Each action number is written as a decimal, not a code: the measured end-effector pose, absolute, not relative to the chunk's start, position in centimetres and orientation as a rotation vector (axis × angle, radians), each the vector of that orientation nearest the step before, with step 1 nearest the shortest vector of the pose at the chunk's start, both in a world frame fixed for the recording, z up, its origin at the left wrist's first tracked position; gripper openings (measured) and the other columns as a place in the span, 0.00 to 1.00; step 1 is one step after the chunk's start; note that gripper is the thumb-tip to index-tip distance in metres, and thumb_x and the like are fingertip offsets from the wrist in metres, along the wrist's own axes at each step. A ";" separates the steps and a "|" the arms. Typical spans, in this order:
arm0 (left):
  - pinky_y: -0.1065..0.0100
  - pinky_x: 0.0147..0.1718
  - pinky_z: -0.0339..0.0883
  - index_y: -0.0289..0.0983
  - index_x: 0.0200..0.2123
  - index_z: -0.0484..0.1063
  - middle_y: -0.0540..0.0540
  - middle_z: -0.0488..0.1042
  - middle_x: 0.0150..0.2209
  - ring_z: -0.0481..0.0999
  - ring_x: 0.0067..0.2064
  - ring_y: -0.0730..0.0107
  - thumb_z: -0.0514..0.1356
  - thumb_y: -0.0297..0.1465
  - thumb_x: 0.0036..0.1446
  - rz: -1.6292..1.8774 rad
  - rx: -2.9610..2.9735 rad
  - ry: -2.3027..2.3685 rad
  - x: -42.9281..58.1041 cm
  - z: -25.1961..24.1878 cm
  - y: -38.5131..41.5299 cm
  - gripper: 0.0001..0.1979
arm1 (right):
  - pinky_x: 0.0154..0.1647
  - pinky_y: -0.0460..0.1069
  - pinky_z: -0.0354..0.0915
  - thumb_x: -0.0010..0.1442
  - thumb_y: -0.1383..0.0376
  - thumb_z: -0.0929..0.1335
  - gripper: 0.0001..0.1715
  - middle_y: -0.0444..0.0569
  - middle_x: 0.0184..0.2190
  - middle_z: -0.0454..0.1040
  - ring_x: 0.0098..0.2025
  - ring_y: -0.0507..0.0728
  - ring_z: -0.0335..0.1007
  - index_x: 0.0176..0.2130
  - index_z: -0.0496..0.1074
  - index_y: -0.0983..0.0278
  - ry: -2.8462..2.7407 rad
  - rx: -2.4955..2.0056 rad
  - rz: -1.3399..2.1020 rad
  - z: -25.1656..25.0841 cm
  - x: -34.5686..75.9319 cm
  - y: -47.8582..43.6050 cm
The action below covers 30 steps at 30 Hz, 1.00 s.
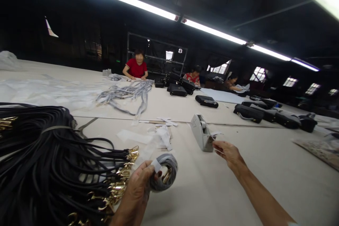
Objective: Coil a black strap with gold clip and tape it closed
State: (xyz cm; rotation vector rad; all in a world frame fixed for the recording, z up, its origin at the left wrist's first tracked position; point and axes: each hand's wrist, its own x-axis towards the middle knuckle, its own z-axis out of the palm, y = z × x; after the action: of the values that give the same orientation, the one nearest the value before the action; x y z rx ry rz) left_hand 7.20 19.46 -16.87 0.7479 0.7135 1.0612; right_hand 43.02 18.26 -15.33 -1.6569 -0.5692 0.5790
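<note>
A coiled strap in greyish clear wrapping is gripped by my left hand, thumb on a white piece of tape or paper across the coil. Gold metal shows inside the ring. My right hand is at the front end of a light grey tape dispenser, its fingers pinched on a thin whitish strip of tape. Left of the coil lies a large bundle of black straps with gold clasps, tied by a band.
Paper and plastic scraps lie behind the coil. Wrapped grey straps are heaped further back on the pale table. Black bags stand at the right and centre back. Several people, one in a red shirt, work across the table.
</note>
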 end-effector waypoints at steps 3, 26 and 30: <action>0.72 0.32 0.62 0.35 0.28 0.70 0.52 0.69 0.23 0.71 0.31 0.69 0.69 0.45 0.43 1.058 0.642 0.603 7.1 -16.1 18.6 0.20 | 0.27 0.47 0.70 0.39 0.64 0.76 0.11 0.49 0.23 0.77 0.27 0.56 0.74 0.23 0.72 0.66 -0.517 -1.677 0.644 -16.7 42.5 17.1; 0.70 0.32 0.60 0.37 0.31 0.65 0.52 0.68 0.26 0.67 0.30 0.69 0.58 0.42 0.56 1.158 1.195 0.780 6.5 -15.7 18.6 0.13 | 0.19 0.44 0.60 0.50 0.48 0.74 0.25 0.45 0.18 0.71 0.19 0.51 0.66 0.24 0.72 0.68 -1.287 -1.498 1.038 -13.3 20.9 16.4; 0.71 0.27 0.56 0.37 0.31 0.64 0.53 0.67 0.24 0.63 0.26 0.72 0.57 0.45 0.55 1.069 1.150 0.759 6.5 -16.1 18.9 0.16 | 0.20 0.45 0.55 0.54 0.53 0.72 0.21 0.43 0.17 0.70 0.19 0.51 0.64 0.20 0.70 0.65 -1.671 -1.752 0.492 -12.6 22.1 16.7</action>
State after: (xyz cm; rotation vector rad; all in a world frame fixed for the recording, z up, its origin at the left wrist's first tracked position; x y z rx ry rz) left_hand 6.53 18.93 -16.13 1.1500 0.7587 1.0688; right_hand 22.14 16.66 -12.59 -1.7523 -1.6710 0.4916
